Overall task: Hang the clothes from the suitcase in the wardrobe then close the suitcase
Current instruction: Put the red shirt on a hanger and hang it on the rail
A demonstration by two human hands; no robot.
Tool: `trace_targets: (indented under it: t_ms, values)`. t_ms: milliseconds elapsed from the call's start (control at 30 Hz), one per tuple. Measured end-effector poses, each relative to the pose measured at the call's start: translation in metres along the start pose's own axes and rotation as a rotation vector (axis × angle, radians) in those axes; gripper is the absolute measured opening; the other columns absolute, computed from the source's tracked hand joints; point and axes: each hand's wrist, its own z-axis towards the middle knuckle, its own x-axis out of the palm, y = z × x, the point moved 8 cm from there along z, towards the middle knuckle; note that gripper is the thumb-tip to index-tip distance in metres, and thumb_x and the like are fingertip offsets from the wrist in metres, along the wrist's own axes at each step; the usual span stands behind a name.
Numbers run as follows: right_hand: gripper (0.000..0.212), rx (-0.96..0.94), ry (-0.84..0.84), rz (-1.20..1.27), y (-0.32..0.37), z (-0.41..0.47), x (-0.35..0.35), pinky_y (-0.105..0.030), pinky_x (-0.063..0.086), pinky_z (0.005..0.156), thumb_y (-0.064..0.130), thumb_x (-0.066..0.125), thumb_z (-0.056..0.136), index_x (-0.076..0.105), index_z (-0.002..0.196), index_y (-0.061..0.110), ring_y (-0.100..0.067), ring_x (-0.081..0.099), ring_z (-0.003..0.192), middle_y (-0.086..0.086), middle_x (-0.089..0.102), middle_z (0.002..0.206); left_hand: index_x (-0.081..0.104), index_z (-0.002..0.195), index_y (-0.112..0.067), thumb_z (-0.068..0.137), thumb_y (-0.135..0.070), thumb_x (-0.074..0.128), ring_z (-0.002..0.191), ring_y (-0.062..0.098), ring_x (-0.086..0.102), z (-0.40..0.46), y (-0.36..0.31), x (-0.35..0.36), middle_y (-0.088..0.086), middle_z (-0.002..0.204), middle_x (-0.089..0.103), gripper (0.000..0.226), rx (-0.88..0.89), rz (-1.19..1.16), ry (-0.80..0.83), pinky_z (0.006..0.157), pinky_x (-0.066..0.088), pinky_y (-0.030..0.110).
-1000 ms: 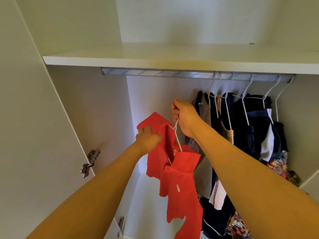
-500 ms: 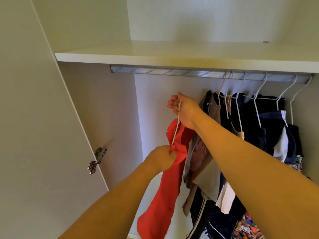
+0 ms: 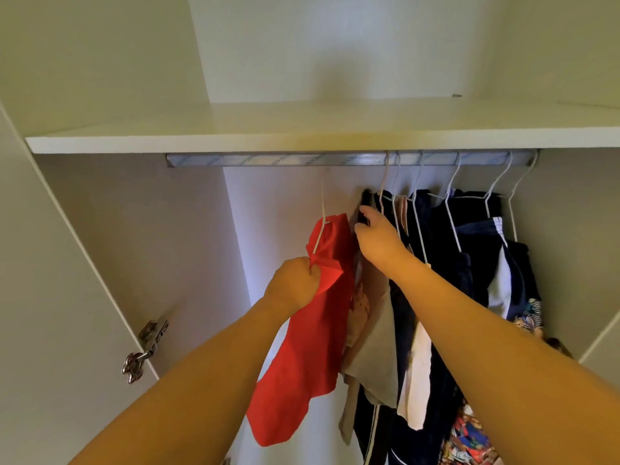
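A red garment [image 3: 312, 347] hangs on a white wire hanger [image 3: 321, 226] in the middle of the open wardrobe. The hanger's hook points up just below the metal rail [image 3: 268, 160]; I cannot tell whether it touches the rail. My left hand [image 3: 295, 283] is closed on the garment's shoulder and the hanger's lower wire. To the right, the fingers of my right hand [image 3: 375, 239] are curled on the edge of a dark garment [image 3: 364, 204], the leftmost of the hung clothes. The suitcase is out of view.
Several garments [image 3: 469, 263] on white hangers fill the right half of the rail. A white shelf [image 3: 302, 135] sits directly above it. The open door with its metal hinge [image 3: 147, 347] stands at the left. The rail's left half is bare.
My right hand has let go of the hanger's hook and moved right onto the hung clothes. The red garment and its hanger have risen toward the rail, still in my left hand.
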Motion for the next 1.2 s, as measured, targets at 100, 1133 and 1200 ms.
trace_targets:
  t_ms: [100, 1133, 1200]
  values:
    - [0.053, -0.095, -0.007, -0.118, -0.006, 0.000, -0.013, -0.035, 0.031, 0.110, -0.005, 0.039, 0.093, 0.031, 0.146, -0.001, -0.033, 0.032, 0.139, -0.019, 0.031, 0.152, 0.052, 0.077, -0.011, 0.103, -0.026, 0.036, 0.069, 0.019, 0.053, 0.015, -0.023, -0.004, -0.001, 0.070, 0.051, 0.034, 0.007, -0.011, -0.078, 0.062, 0.039, 0.027]
    - [0.064, -0.104, -0.115, -0.217, -0.060, 0.036, -0.059, -0.043, 0.014, 0.122, 0.011, 0.039, 0.101, 0.008, 0.157, 0.017, -0.021, 0.011, 0.149, -0.007, 0.011, 0.162, 0.050, 0.070, -0.018, 0.102, -0.030, 0.032, 0.061, 0.015, 0.054, 0.089, -0.087, 0.056, 0.002, 0.073, 0.057, 0.039, -0.030, -0.008, 0.005, 0.051, 0.037, 0.027]
    - [0.063, -0.089, -0.114, -0.213, -0.063, 0.036, -0.059, -0.043, 0.012, 0.122, 0.011, 0.038, 0.101, 0.009, 0.157, 0.016, -0.021, 0.010, 0.150, -0.008, 0.011, 0.162, 0.050, 0.070, -0.020, 0.102, -0.033, 0.031, 0.062, 0.015, 0.056, 0.088, -0.086, 0.055, 0.002, 0.074, 0.059, 0.039, -0.015, 0.035, 0.003, 0.052, 0.040, 0.027]
